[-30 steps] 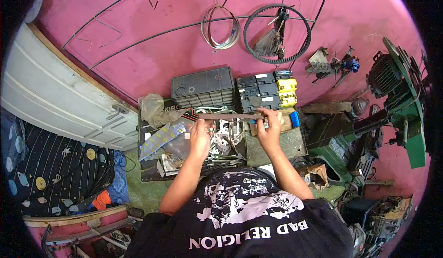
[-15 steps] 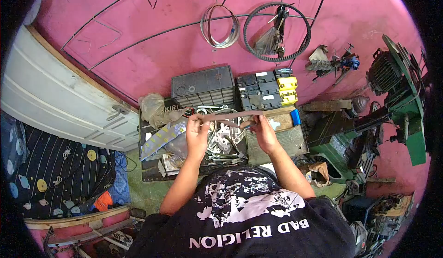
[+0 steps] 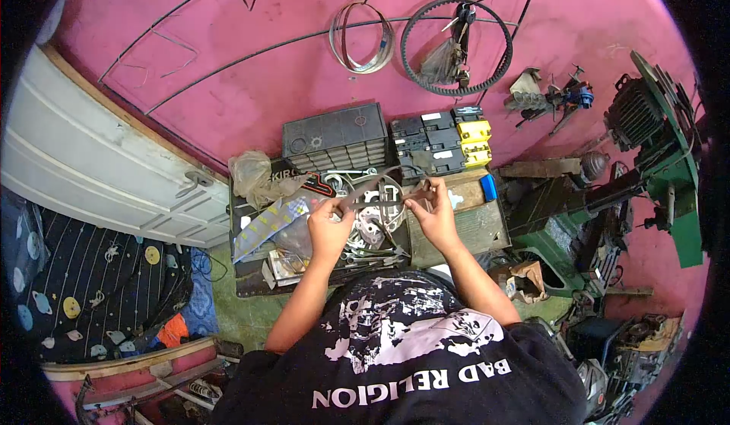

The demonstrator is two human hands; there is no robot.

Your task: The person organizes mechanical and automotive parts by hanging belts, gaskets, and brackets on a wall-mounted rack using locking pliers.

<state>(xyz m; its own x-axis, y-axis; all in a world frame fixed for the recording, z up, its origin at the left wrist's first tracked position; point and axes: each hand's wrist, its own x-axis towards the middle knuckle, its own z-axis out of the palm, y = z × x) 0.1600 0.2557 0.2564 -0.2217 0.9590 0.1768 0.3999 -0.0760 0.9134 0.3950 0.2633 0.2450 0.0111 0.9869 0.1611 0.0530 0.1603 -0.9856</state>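
Observation:
Both my hands are raised over the cluttered workbench, holding a thin brown strip (image 3: 366,187) between them. The strip curves up and away in a loop; its material is hard to make out. My left hand (image 3: 327,223) pinches one side of it between thumb and fingers. On the other side, my right hand (image 3: 436,212) grips it, with the thumb toward the middle. Below the strip lie pale metal gaskets (image 3: 371,227) and several wrenches (image 3: 372,256). A clear plastic bag (image 3: 293,236) is close to my left hand, and a wooden board (image 3: 460,189) is behind my right.
A black drawer cabinet (image 3: 334,132) and black and yellow boxes (image 3: 473,142) stand against the pink wall. Belts (image 3: 408,79) hang above. A green machine (image 3: 547,242) is at right, a white door (image 3: 114,159) at left. A blue object (image 3: 488,188) lies on the bench.
The strip was stretched nearly level between my hands; now it bends upward in a loop. My hands have lowered slightly, and the left has shifted a little right.

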